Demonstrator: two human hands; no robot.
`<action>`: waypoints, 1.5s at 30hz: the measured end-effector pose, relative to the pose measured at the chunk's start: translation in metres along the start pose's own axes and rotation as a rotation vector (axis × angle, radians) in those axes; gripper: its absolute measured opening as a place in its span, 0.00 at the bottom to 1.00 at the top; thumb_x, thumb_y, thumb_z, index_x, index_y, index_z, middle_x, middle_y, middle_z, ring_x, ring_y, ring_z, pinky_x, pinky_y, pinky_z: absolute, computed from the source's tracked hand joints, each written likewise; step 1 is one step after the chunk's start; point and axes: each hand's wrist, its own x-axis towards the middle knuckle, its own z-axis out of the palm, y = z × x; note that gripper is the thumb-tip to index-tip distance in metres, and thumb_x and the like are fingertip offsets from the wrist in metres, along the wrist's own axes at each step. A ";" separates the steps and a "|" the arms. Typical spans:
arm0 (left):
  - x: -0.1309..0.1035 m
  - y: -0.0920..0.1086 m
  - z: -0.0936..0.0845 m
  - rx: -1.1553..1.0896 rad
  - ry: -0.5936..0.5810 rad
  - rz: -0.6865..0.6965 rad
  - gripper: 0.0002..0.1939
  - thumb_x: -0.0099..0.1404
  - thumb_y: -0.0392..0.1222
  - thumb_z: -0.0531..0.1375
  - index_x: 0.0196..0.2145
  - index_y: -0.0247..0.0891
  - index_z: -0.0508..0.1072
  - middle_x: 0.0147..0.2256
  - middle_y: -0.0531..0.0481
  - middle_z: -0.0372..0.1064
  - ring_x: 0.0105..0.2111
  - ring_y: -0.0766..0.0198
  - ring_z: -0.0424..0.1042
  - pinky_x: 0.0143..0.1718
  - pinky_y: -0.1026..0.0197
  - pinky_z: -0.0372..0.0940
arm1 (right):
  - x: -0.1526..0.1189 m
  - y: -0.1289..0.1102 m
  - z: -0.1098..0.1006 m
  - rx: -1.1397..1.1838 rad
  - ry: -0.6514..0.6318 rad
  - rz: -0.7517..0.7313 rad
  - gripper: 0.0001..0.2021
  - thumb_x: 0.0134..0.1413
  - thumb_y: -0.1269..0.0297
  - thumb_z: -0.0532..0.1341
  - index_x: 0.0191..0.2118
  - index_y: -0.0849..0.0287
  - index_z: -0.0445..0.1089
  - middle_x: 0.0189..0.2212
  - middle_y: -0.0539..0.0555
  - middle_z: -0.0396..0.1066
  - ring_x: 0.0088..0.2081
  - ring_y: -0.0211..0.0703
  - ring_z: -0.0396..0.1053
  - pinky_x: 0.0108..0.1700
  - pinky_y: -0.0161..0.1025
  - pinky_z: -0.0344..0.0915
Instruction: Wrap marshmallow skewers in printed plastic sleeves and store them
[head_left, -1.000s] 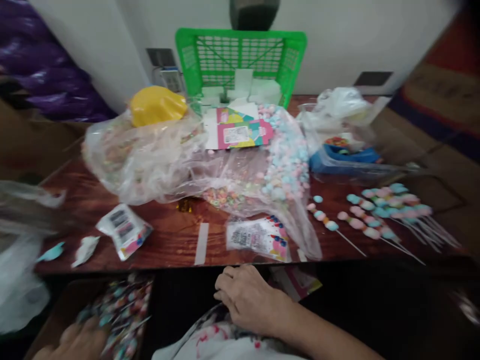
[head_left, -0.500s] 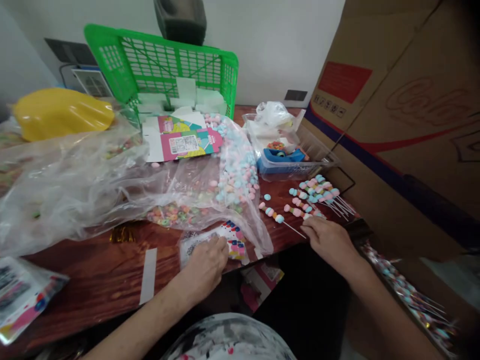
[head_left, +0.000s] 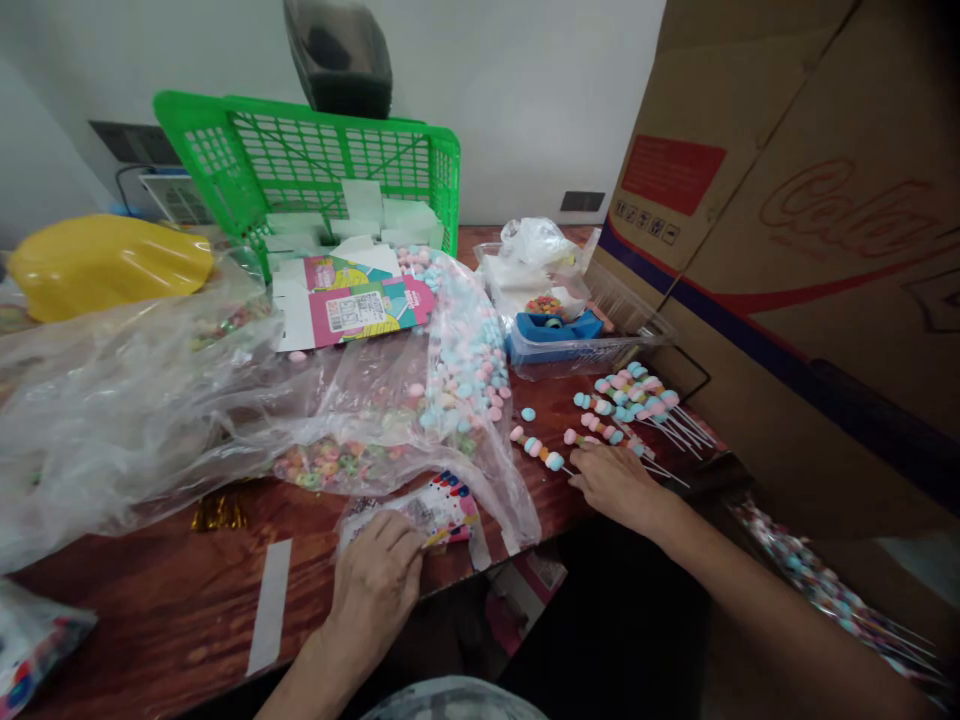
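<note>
My left hand (head_left: 381,568) is at the table's front edge, its fingers curled on the near side of a small printed plastic bag (head_left: 439,508) with coloured dots. My right hand (head_left: 616,484) has its fingers closed at the thin white stick of a marshmallow skewer (head_left: 541,452), just below the lowest blue piece; the rest of that stick is hidden. Beside its fingertips lies another skewer (head_left: 581,438), partly covered by the hand. Further right is a pile of pink and blue marshmallow skewers (head_left: 637,392), sticks pointing right. One loose blue marshmallow (head_left: 529,414) sits nearby.
Large clear bags hold marshmallows (head_left: 469,350) and ring-shaped candy (head_left: 330,462). Behind are a green basket (head_left: 330,125), flat printed cartons (head_left: 367,310) and a clear tray with a blue tape dispenser (head_left: 559,328). A big cardboard box (head_left: 750,200) borders the right side.
My right hand has moved left along the skewer's stick, nearer its marshmallows. My left hand has shifted down and left at the printed bag. The camera view has tilted up slightly.
</note>
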 end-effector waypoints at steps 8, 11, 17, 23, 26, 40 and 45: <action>-0.004 0.001 -0.009 0.002 -0.124 0.047 0.13 0.64 0.31 0.51 0.36 0.39 0.74 0.38 0.45 0.72 0.39 0.58 0.71 0.35 0.58 0.70 | 0.032 0.020 -0.032 -0.027 0.050 0.055 0.11 0.60 0.64 0.53 0.39 0.60 0.71 0.39 0.59 0.71 0.42 0.46 0.69 0.39 0.38 0.57; -0.002 0.000 -0.010 -0.090 -0.070 0.013 0.13 0.64 0.30 0.51 0.34 0.39 0.74 0.34 0.46 0.71 0.35 0.61 0.71 0.33 0.61 0.69 | 0.062 0.006 -0.027 0.000 0.034 -0.030 0.11 0.59 0.65 0.55 0.45 0.58 0.70 0.42 0.57 0.70 0.45 0.45 0.68 0.43 0.39 0.60; -0.003 -0.003 -0.011 -0.101 0.051 0.007 0.12 0.62 0.29 0.52 0.29 0.38 0.73 0.30 0.47 0.71 0.33 0.62 0.69 0.34 0.60 0.68 | 0.102 -0.016 -0.010 0.041 -0.014 -0.097 0.17 0.60 0.58 0.57 0.52 0.61 0.64 0.49 0.57 0.65 0.46 0.45 0.67 0.46 0.49 0.68; -0.007 -0.007 -0.017 0.024 -0.019 0.060 0.14 0.65 0.34 0.50 0.31 0.40 0.75 0.32 0.47 0.73 0.31 0.62 0.72 0.31 0.63 0.68 | 0.091 0.013 -0.019 0.091 0.068 -0.027 0.20 0.61 0.61 0.56 0.58 0.52 0.61 0.47 0.53 0.71 0.46 0.40 0.68 0.46 0.36 0.64; -0.009 -0.009 -0.018 0.004 -0.042 0.075 0.15 0.66 0.36 0.49 0.34 0.40 0.76 0.34 0.47 0.74 0.34 0.62 0.73 0.33 0.64 0.68 | 0.074 0.051 -0.030 0.048 0.113 0.136 0.18 0.63 0.65 0.49 0.56 0.55 0.64 0.46 0.55 0.72 0.46 0.41 0.69 0.44 0.35 0.62; -0.009 -0.026 -0.011 -0.011 0.094 0.077 0.08 0.65 0.35 0.55 0.34 0.38 0.74 0.30 0.49 0.71 0.31 0.65 0.70 0.34 0.63 0.66 | 0.019 0.108 0.004 -0.058 0.045 0.451 0.13 0.54 0.63 0.53 0.34 0.56 0.75 0.37 0.58 0.74 0.39 0.48 0.70 0.35 0.39 0.57; -0.021 -0.035 -0.012 0.088 0.053 0.130 0.12 0.68 0.37 0.51 0.41 0.39 0.74 0.37 0.47 0.74 0.37 0.62 0.74 0.40 0.60 0.68 | -0.005 0.118 0.018 0.021 0.036 0.441 0.13 0.53 0.56 0.55 0.28 0.53 0.75 0.30 0.54 0.74 0.34 0.45 0.69 0.31 0.37 0.54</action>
